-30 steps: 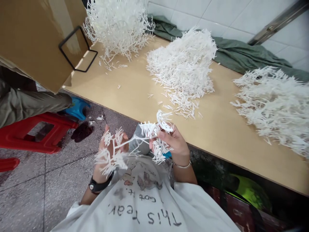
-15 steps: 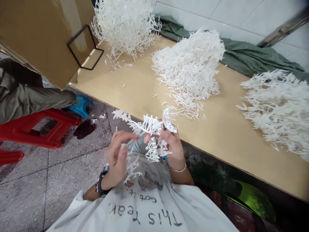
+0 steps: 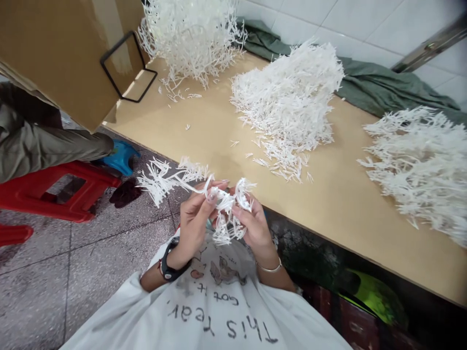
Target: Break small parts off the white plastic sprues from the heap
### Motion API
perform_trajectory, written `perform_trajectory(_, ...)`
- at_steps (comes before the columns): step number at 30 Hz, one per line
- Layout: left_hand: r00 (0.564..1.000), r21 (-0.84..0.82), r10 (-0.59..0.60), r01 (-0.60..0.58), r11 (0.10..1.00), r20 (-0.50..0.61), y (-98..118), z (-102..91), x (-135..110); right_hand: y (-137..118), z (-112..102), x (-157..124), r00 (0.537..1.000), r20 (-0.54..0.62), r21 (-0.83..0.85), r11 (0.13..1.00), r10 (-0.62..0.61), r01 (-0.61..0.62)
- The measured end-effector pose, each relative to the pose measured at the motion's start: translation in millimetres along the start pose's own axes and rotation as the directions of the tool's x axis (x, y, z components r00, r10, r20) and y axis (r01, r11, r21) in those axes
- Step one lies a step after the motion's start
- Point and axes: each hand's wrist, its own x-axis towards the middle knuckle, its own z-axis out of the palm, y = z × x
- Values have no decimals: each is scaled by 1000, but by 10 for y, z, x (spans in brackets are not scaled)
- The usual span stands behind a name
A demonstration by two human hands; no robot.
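White wall tiles (image 3: 383, 24) and a crumpled green cloth (image 3: 379, 87) lay behind a pale wooden table top (image 3: 204, 131), which extended ahead of the hands and off to the right. The person's left hand (image 3: 193, 223) and right hand (image 3: 255, 228) were together just short of the table edge, above a white printed T-shirt (image 3: 219, 316), with the fingers and thumbs of both pinched on a white branched plastic spray (image 3: 226, 204). One spiky arm of the spray reached past the left hand, out over the speckled floor (image 3: 109, 253). Ahead of the right hand lay a heap of white plastic sprigs (image 3: 284, 102), with loose snippets (image 3: 280, 163) nearer the edge; further heaps (image 3: 189, 39) (image 3: 419, 170) lay ahead of the left hand and far right of the right hand. Beyond the left hand were a red plastic stool (image 3: 62, 194) and a co-worker's trouser leg (image 3: 47, 141). Risks, as judged: the thin arms could snap under too hard a pinch; spikes could snag on the black wristwatch (image 3: 170, 265) or the bracelet (image 3: 269, 268); and slack handling of the overhanging arm could shed fragments floorward.
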Motion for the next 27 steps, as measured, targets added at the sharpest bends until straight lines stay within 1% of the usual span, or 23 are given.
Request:
perform_trajectory(1,1000,48,22,-22,999,-8,-2,-16,9,-1,9,-12,996,-44,-85,994,-79,75)
perform_trajectory(2,999,92,36,-36,995,-1,1,-30,15,-11,21,-23,979,-90,-185,969,-182,163)
perform_trajectory(3,999,131,42,-44,990,15,10,-42,18,-30,34,-35,942,-138,-296,920,-307,256)
perform_trajectory(4,999,165,37,-43,985,35,25,-49,18,-57,44,-48,874,-185,-416,841,-450,346)
perform_trajectory(5,998,191,30,-40,981,54,46,-51,15,-89,52,-65,775,-201,-541,727,-600,423)
perform_trajectory(6,997,208,26,-40,977,70,70,-50,9,-124,56,-84,655,-160,-659,574,-739,486)
perform_trajectory(7,997,216,23,-40,975,79,94,-48,3,-159,57,-106,539,-67,-748,400,-840,530)
perform_trajectory(8,996,215,18,-36,976,85,114,-45,-5,-192,57,-127,449,62,-794,228,-891,563)
perform_trajectory(9,996,204,10,-28,979,88,128,-45,-14,-219,57,-144,404,195,-802,91,-894,590)
perform_trajectory(10,996,188,8,-24,982,85,133,-48,-23,-238,60,-153,407,306,-789,10,-860,614)
perform_trajectory(11,997,169,16,-28,985,75,129,-55,-31,-249,64,-153,452,377,-776,-10,-808,630)
perform_trajectory(12,998,153,29,-37,988,57,119,-64,-39,-250,71,-143,516,402,-776,18,-756,631)
perform_trajectory(13,998,140,47,-51,989,34,105,-76,-46,-243,78,-125,585,400,-783,68,-706,618)
perform_trajectory(14,998,140,65,-66,988,12,92,-88,-52,-229,85,-100,641,386,-789,122,-663,602)
perform_trajectory(15,997,157,81,-79,984,-4,83,-100,-57,-212,90,-72,682,367,-791,173,-633,586)
perform_trajectory(16,996,189,90,-87,978,-5,81,-112,-62,-193,93,-44,704,343,-790,215,-621,575)
perform_trajectory(18,994,289,102,-106,951,29,101,-135,-76,-162,90,2,721,292,-790,266,-629,552)
perform_trajectory(20,988,398,125,-152,905,94,146,-161,-92,-153,73,31,722,255,-783,301,-643,545)
perform_trajectory(22,976,485,165,-216,847,145,197,-191,-104,-168,42,47,723,245,-742,355,-646,568)
perform_trajectory(24,961,545,199,-272,793,192,239,-218,-101,-199,1,60,741,247,-678,435,-625,593)
perform_trajectory(25,953,564,209,-298,770,218,253,-228,-93,-215,-20,67,749,252,-659,458,-613,596)
perform_trajectory(26,945,579,215,-321,750,246,264,-235,-83,-230,-39,76,749,265,-658,454,-607,601)
perform_trajectory(27,937,594,217,-342,728,274,270,-240,-72,-245,-57,87,738,296,-672,416,-606,612)
